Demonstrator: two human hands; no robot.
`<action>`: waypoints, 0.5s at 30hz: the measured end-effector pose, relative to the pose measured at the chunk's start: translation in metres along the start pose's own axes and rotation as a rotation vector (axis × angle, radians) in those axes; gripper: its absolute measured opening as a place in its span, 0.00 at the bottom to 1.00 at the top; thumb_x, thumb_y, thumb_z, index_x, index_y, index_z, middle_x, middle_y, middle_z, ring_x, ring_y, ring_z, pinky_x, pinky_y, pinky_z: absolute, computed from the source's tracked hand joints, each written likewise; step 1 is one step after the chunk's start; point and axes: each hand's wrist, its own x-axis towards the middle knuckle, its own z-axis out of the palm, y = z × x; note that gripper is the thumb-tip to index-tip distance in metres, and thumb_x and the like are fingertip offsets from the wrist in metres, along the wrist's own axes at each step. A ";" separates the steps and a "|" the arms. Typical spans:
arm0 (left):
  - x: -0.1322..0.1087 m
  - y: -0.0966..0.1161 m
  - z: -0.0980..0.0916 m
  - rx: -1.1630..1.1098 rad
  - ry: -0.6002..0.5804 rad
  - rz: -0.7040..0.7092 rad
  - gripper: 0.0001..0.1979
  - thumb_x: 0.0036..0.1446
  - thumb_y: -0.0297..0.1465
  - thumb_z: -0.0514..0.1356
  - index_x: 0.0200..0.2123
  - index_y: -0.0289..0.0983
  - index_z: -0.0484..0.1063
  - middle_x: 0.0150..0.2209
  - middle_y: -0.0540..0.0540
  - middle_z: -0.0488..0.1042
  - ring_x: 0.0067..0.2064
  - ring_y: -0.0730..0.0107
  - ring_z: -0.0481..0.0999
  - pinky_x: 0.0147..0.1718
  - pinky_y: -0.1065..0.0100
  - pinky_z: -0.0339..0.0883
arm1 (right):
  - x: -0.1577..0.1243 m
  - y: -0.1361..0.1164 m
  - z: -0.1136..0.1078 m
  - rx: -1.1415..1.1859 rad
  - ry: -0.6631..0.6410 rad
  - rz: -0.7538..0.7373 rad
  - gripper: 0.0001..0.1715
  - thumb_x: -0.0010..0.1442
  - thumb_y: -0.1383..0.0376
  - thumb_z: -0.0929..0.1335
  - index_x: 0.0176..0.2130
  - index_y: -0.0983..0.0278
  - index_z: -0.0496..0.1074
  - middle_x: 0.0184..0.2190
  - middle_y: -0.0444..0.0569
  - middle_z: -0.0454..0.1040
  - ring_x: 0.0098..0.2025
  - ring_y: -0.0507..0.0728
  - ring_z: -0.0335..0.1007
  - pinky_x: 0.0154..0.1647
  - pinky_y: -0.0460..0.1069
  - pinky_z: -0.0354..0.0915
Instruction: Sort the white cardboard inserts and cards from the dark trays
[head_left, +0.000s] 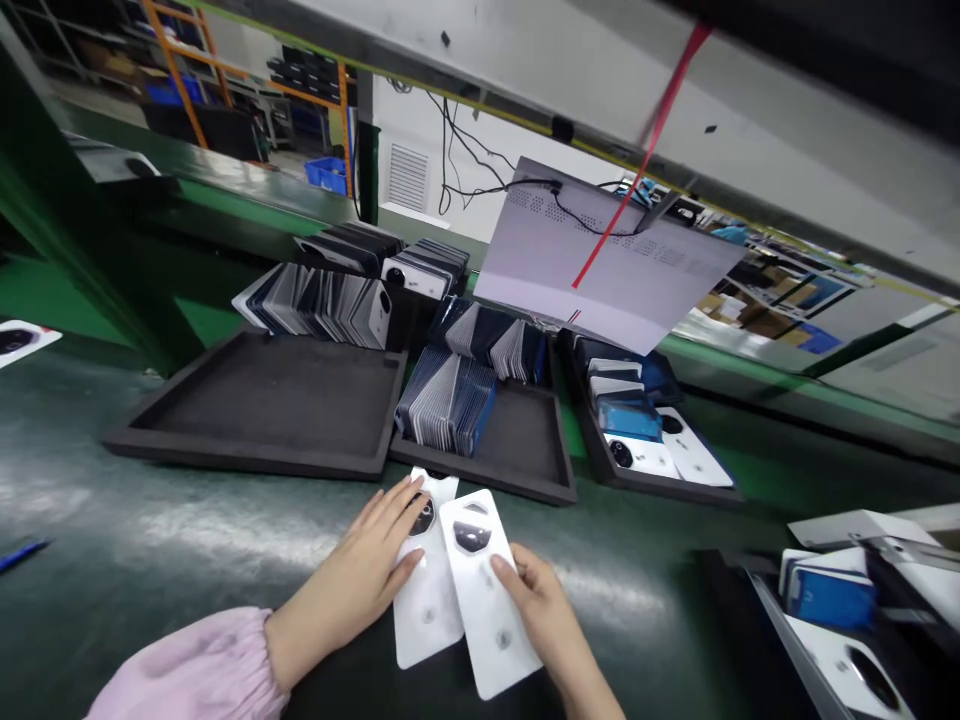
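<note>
Two white phone back panels with rounded corners and a dark round camera patch are in front of me at the near side of the green table. My left hand (364,565) rests with fingers stretched out over the left panel (429,620), its fingertips by the dark patch and its thumb on the face. The right panel (487,610) is tilted and partly overlaps the left one. My right hand (536,595) grips its right edge, thumb on top and fingers curled behind.
Behind my hands are a dark tray (277,400), a second tray (529,440) with a row of upright panels (446,400), and a third tray (697,490) with white and blue pieces. A tilted monitor (600,250) stands behind. At left lies a blue pen (22,555).
</note>
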 end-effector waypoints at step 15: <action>-0.022 0.043 -0.012 -0.531 0.073 -0.213 0.26 0.76 0.44 0.51 0.72 0.44 0.67 0.75 0.37 0.65 0.74 0.37 0.63 0.70 0.35 0.60 | -0.018 -0.090 -0.008 0.283 0.068 -0.155 0.25 0.65 0.42 0.73 0.41 0.60 0.75 0.31 0.45 0.81 0.30 0.55 0.75 0.31 0.48 0.65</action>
